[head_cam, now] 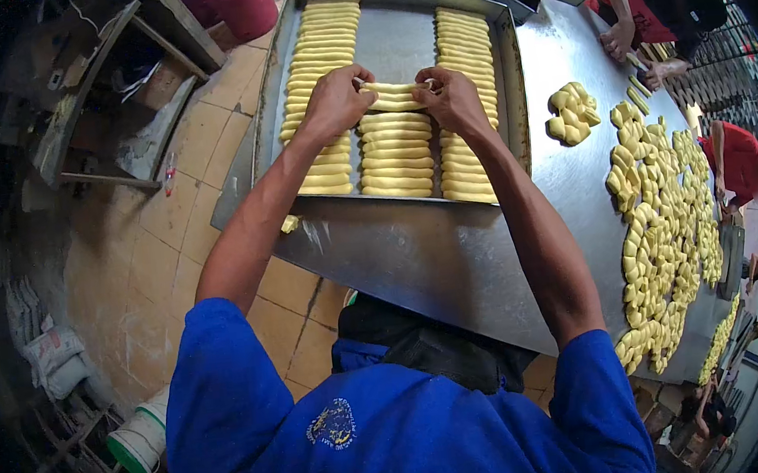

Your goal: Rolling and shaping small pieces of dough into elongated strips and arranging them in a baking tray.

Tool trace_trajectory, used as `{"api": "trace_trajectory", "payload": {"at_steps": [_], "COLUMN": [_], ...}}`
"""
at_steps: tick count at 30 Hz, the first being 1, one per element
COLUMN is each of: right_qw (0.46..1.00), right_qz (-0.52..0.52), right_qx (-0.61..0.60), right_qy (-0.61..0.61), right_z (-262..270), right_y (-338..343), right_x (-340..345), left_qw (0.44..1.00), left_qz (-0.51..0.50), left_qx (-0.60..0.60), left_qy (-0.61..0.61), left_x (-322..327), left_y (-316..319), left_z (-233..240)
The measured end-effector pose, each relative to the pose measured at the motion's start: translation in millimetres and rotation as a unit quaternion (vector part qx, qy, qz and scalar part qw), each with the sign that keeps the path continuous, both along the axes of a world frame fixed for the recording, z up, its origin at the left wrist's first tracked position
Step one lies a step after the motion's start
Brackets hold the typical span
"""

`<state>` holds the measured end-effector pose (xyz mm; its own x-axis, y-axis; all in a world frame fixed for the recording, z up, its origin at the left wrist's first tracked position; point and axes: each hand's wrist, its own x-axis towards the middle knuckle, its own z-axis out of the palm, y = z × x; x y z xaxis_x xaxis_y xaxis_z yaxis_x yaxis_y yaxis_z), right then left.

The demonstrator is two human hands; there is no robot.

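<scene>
Between my two hands stretch pale yellow dough sticks [395, 97], held by their ends over the middle of a metal baking tray [395, 32]. My left hand [340, 101] grips the left ends, and my right hand [451, 98] the right ends. Just below them in the tray lies the middle column of dough sticks [397, 154], packed side by side. A left column of dough sticks [326, 31] and a right column [462, 33] run the tray's length. My forearms cover parts of both. Bare metal shows in the tray beyond my hands.
The tray rests on a metal table [414, 247]. To the right lie a small dough heap [572, 113] and a large spread of dough pieces [656, 232]. Several people work along the far side, one in dark and red clothing [642, 4]. A wooden rack [89, 93] stands left.
</scene>
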<state>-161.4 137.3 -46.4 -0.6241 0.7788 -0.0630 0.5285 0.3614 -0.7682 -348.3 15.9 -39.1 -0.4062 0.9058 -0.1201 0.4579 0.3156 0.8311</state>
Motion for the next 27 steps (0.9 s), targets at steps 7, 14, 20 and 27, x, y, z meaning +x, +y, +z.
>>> {"api": "trace_trajectory", "payload": {"at_steps": [7, 14, 20, 27], "right_qw": [0.990, 0.961, 0.887, 0.897], "right_qz": [0.048, 0.078, 0.205, 0.216], "right_qx": [0.081, 0.187, 0.349, 0.303], "right_qy": [-0.105, -0.187, -0.220, -0.238], "right_z": [9, 22, 10, 1], "right_y": [-4, -16, -36, -52], "right_x": [1, 10, 49, 68], "left_qw": [0.997, 0.950, 0.857, 0.986], "left_qz": [-0.029, -0.127, -0.247, -0.071], "left_qx": [-0.040, -0.035, -0.060, -0.001], "left_qy": [0.056, 0.283, 0.448, -0.148], "left_x": [2, 9, 17, 14], "left_y": [-1, -8, -39, -37], "left_z": [6, 16, -2, 13]}}
